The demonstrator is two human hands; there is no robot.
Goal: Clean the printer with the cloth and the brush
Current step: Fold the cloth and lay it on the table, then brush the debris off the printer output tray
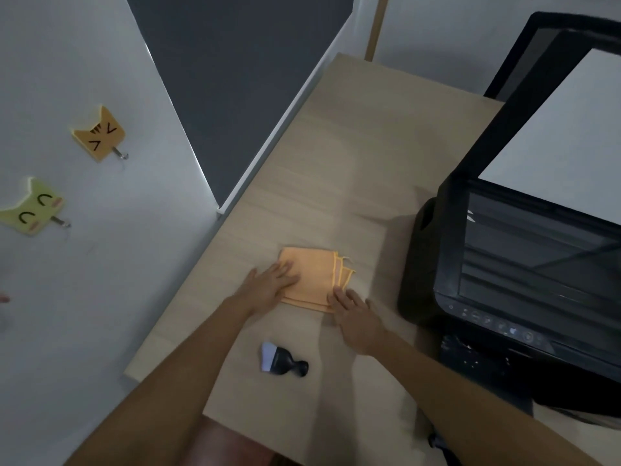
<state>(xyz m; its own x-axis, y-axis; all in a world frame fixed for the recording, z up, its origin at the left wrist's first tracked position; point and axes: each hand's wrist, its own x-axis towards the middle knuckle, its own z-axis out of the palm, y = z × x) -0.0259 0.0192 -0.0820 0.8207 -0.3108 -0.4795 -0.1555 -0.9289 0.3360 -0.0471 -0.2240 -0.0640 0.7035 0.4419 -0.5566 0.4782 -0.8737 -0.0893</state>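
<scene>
Two cat-shaped hooks (99,134) hang on the pale wall left of our wooden tabletop (353,146), with the black printer (524,264) at its right edge. Our left hand (274,282) and right hand (356,317) lie flat and open on the folded orange cloth (314,275), gripping nothing. Nearer us lies the brush (282,360), its long axis across the tabletop, bristles pointing left.

one folded orange cloth (311,275) lies on one wooden table (363,153), its stacked edges showing several layers, though the exact number of folds cannot be told. one small black brush (284,359) with pale bristles lies there too. one black printer (524,264) stands on the table with one lid raised. two hands are in view: one left hand (272,285) and one right hand (356,317). two cat-shaped wall hooks hang on the wall: one orange hook (99,133) and one green hook (32,208).
</scene>
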